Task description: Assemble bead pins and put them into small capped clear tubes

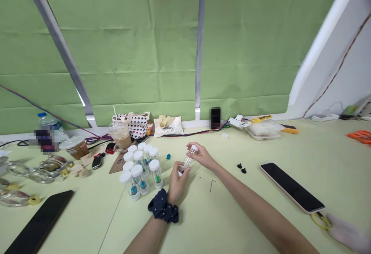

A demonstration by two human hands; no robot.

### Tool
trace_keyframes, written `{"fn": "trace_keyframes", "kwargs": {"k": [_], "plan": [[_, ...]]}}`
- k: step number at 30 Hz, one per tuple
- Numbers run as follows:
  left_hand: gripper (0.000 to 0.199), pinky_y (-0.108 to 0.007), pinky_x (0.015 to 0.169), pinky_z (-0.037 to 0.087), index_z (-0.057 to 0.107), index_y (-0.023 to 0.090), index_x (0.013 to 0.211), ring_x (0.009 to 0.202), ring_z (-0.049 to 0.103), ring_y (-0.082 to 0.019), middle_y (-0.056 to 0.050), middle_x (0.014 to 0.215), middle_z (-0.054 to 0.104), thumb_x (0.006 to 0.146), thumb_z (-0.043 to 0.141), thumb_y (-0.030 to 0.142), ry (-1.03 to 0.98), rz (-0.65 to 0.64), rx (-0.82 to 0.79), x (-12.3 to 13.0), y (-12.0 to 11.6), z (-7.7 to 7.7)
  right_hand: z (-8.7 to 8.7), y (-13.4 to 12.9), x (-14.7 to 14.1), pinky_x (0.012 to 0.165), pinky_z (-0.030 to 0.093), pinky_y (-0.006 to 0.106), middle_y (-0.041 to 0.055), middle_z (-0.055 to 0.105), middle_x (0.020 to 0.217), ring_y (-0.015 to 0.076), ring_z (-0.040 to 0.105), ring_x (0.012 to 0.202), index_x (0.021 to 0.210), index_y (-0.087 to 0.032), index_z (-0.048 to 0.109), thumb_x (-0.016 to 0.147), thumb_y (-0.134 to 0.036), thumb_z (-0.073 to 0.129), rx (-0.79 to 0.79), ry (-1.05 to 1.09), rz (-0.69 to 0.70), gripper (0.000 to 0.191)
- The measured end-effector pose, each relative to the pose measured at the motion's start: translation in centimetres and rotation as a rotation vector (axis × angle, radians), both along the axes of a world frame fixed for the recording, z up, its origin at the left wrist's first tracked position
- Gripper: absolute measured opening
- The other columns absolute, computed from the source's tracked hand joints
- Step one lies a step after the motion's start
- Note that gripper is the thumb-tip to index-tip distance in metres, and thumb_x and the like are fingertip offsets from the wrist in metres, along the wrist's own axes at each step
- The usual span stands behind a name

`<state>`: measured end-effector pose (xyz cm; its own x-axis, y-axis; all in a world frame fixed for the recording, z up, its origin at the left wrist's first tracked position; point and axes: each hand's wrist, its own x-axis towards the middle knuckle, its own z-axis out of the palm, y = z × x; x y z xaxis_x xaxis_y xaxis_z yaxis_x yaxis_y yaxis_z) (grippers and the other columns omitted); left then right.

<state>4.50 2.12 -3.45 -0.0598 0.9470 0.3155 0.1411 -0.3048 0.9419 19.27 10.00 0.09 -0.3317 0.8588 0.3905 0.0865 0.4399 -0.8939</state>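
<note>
A clear tube (188, 162) with white ends is held tilted over the table between my two hands. My left hand (177, 182) grips its lower end, with something dark showing near the base. At the upper end, the fingers of my right hand (202, 156) close on the white cap (194, 148). Left of my hands stands a cluster of similar white-capped tubes (142, 178), upright, with blue or green pieces inside. A small blue piece (168, 156) lies behind my left hand. An L-shaped hex key (212, 185) rests in front of my right forearm.
Two small black pieces (241, 168) and a phone (292, 187) lie to the right. Another dark phone (40, 221) is at the left front. Drink cups (120, 134), a cloth bag (168, 126), cables and a plastic food box (263, 129) line the back.
</note>
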Motion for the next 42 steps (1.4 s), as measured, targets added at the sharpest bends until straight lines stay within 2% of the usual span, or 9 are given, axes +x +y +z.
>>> {"fn": "trace_keyframes", "kwargs": {"k": [5, 9, 15, 18, 22, 24, 28, 32, 42], "plan": [[0.023, -0.025, 0.063, 0.037, 0.050, 0.021, 0.091, 0.065, 0.047, -0.012, 0.002, 0.071, 0.049, 0.080, 0.055, 0.041, -0.013, 0.018, -0.006, -0.2, 0.1, -0.3, 0.3, -0.2, -1.0, 0.063, 0.044, 0.023, 0.0016, 0.053, 0.093, 0.0110, 0.053, 0.071, 0.102, -0.020, 0.052, 0.072, -0.029, 0.062, 0.025, -0.015, -0.042, 0.033], [0.027, -0.023, 0.058, 0.036, 0.049, 0.020, 0.091, 0.060, 0.046, -0.011, 0.002, 0.070, 0.049, 0.078, 0.056, 0.043, -0.071, 0.018, -0.023, -0.3, 0.3, -0.2, 1.7, -1.0, -1.8, 0.063, 0.046, 0.023, 0.0033, 0.051, 0.100, 0.0105, 0.054, 0.073, 0.104, -0.021, 0.051, 0.073, -0.023, 0.059, 0.090, -0.041, -0.030, 0.031], [0.038, -0.019, 0.045, 0.029, 0.043, 0.023, 0.103, 0.045, 0.036, -0.007, 0.008, 0.059, 0.041, 0.078, 0.054, 0.049, -0.245, 0.008, -0.090, -0.3, 0.6, 0.1, 4.8, -1.1, -2.8, 0.063, 0.050, 0.024, 0.0064, 0.042, 0.115, 0.0115, 0.059, 0.082, 0.110, -0.025, 0.049, 0.071, -0.014, 0.056, 0.115, -0.137, 0.205, 0.041], [0.048, -0.019, 0.045, 0.031, 0.036, 0.024, 0.113, 0.045, 0.038, -0.005, 0.003, 0.073, 0.052, 0.078, 0.052, 0.053, -0.355, 0.055, -0.145, -0.2, 0.9, 0.0, 6.2, 0.4, -3.3, 0.065, 0.052, 0.026, 0.0051, 0.046, 0.107, 0.0122, 0.061, 0.080, 0.111, -0.025, 0.048, 0.070, -0.013, 0.058, 0.088, -0.179, 0.319, 0.044], [0.055, -0.022, 0.049, 0.035, 0.037, 0.019, 0.111, 0.048, 0.042, -0.006, -0.001, 0.081, 0.056, 0.074, 0.056, 0.054, -0.406, 0.131, -0.246, 0.0, 1.1, -0.2, 7.0, 3.7, -5.5, 0.068, 0.052, 0.028, 0.0032, 0.051, 0.100, 0.0125, 0.059, 0.077, 0.113, -0.025, 0.047, 0.069, -0.012, 0.060, 0.172, -0.127, 0.122, 0.048], [0.047, -0.022, 0.049, 0.033, 0.043, 0.018, 0.102, 0.049, 0.042, -0.007, 0.002, 0.072, 0.053, 0.072, 0.060, 0.051, -0.360, 0.094, -0.238, 0.0, 1.0, -0.3, 6.8, 5.3, -7.4, 0.070, 0.052, 0.029, 0.0047, 0.049, 0.109, 0.0112, 0.058, 0.076, 0.114, -0.025, 0.048, 0.068, -0.010, 0.061, 0.248, -0.104, 0.042, 0.049], [0.032, -0.021, 0.048, 0.031, 0.047, 0.019, 0.088, 0.051, 0.042, -0.009, 0.003, 0.065, 0.049, 0.073, 0.062, 0.042, -0.282, 0.002, -0.181, 0.2, 0.9, -0.7, 5.3, 6.9, -11.6, 0.074, 0.050, 0.030, 0.0045, 0.049, 0.109, 0.0099, 0.056, 0.072, 0.118, -0.025, 0.049, 0.067, -0.007, 0.062, 0.311, -0.187, 0.091, 0.056], [0.026, -0.022, 0.052, 0.034, 0.048, 0.019, 0.086, 0.056, 0.046, -0.011, 0.001, 0.067, 0.050, 0.076, 0.059, 0.040, -0.241, -0.045, -0.137, 0.3, 1.1, -1.0, 3.5, 7.1, -14.2, 0.076, 0.048, 0.032, 0.0038, 0.050, 0.104, 0.0115, 0.055, 0.072, 0.118, -0.025, 0.049, 0.066, -0.006, 0.065, 0.335, -0.295, 0.115, 0.058], [0.023, -0.022, 0.055, 0.034, 0.046, 0.019, 0.093, 0.061, 0.046, -0.011, 0.000, 0.073, 0.051, 0.081, 0.054, 0.037, -0.164, -0.073, -0.108, 0.2, 1.3, -1.4, 1.8, 7.9, -14.0, 0.074, 0.047, 0.029, 0.0014, 0.055, 0.095, 0.0141, 0.055, 0.080, 0.135, -0.029, 0.029, 0.068, -0.011, 0.064, 0.277, -0.332, 0.216, 0.077]]}}
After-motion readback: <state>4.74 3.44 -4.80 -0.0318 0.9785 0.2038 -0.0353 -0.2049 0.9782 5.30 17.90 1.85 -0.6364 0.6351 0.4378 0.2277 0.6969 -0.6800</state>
